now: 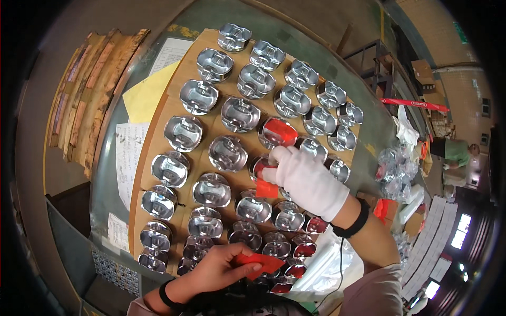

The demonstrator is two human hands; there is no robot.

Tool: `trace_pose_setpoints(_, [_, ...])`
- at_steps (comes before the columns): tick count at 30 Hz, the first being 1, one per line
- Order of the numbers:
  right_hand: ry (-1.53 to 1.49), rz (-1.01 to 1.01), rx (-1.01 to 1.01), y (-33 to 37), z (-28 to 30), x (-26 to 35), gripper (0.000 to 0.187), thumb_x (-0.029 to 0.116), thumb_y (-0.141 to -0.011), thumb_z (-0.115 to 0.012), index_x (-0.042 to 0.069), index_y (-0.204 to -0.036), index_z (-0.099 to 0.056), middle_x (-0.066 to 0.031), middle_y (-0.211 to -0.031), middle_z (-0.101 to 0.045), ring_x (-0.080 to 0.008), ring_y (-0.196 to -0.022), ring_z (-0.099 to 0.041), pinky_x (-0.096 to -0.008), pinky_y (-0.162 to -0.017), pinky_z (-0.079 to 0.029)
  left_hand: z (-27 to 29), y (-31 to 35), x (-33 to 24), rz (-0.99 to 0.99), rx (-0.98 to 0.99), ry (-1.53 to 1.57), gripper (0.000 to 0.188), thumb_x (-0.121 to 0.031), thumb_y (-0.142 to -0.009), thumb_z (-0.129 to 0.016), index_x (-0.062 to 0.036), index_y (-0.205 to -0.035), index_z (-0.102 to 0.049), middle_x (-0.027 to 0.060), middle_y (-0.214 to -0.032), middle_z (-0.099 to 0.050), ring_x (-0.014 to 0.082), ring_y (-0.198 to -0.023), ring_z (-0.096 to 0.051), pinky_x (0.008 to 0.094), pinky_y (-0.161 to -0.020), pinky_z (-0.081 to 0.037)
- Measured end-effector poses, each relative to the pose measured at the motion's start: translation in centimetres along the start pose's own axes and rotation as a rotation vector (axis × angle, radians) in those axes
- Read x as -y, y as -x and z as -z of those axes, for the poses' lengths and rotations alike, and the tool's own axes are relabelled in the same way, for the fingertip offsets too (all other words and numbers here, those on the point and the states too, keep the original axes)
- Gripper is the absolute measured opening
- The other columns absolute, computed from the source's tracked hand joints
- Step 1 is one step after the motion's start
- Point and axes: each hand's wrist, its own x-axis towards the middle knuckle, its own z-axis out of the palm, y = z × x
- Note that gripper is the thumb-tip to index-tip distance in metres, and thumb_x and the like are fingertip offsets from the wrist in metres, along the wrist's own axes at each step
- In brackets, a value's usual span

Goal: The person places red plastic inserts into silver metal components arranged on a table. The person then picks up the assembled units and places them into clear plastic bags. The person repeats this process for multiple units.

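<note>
The bare left hand (224, 267) pinches a small stack of thin, flat red sheets (263, 264) between thumb and fingers at the near side, over rows of shiny, round silver metal pistons (241, 115) on a flat brown cardboard sheet (143, 181). The right hand (311, 176), in a white fabric glove, has its fingertips at a single red rectangular sheet (267, 189) by a piston right of the middle — whether they pinch or merely press it, I cannot tell — while just beyond, another red sheet (287, 132) lies inside a piston
</note>
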Motion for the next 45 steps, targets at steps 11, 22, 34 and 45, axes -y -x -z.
trace_pose_setpoints(11, [-0.630,-0.522,-0.392,0.5,3.7,-4.9,0.017,0.015,-0.084,-0.059,0.001,-0.093,-0.062,-0.0195,-0.087,-0.064,-0.0367,-0.078,-0.064,-0.0436,-0.068,-0.053,0.3,0.1,0.7,0.007,-0.079,0.044,0.017,-0.012,-0.087,-0.072,-0.0012,-0.097,-0.063,0.0021,-0.075,-0.065,0.0035,-0.069,-0.055,0.0228,-0.059,-0.045])
trace_pose_setpoints(22, [0.022,-0.470,-0.107,-5.4,2.4,-9.7,0.018,0.022,-0.084,-0.061,0.007,-0.094,-0.065,-0.0168,-0.084,-0.067,-0.0333,-0.078,-0.067,-0.0453,-0.071,-0.054,0.6,-0.3,-0.4,0.095,-0.125,0.164,0.017,-0.010,-0.087,-0.071,0.0006,-0.099,-0.064,0.0020,-0.082,-0.067,0.0033,-0.075,-0.057,0.0225,-0.066,-0.048])
trace_pose_setpoints(34, [-0.216,-0.431,-0.522,-3.0,-0.2,-9.8,0.023,0.022,-0.083,-0.068,0.005,-0.099,-0.066,-0.0173,-0.094,-0.064,-0.0335,-0.088,-0.064,-0.0419,-0.076,-0.052,0.3,-2.2,-1.8,-0.052,-0.186,0.173,0.012,-0.009,-0.087,-0.071,-0.0010,-0.091,-0.063,0.0001,-0.079,-0.066,0.0021,-0.072,-0.056,0.0207,-0.062,-0.048])
trace_pose_setpoints(45, [-0.742,0.092,0.356,2.9,5.8,0.7,0.018,0.025,-0.085,-0.063,0.010,-0.095,-0.067,-0.0114,-0.087,-0.063,-0.0318,-0.084,-0.065,-0.0420,-0.073,-0.051,0.0,-2.8,-1.7,-0.162,-0.231,0.218,0.015,-0.009,-0.088,-0.070,0.0001,-0.097,-0.061,0.0048,-0.086,-0.068,0.0057,-0.076,-0.061,0.0216,-0.067,-0.051])
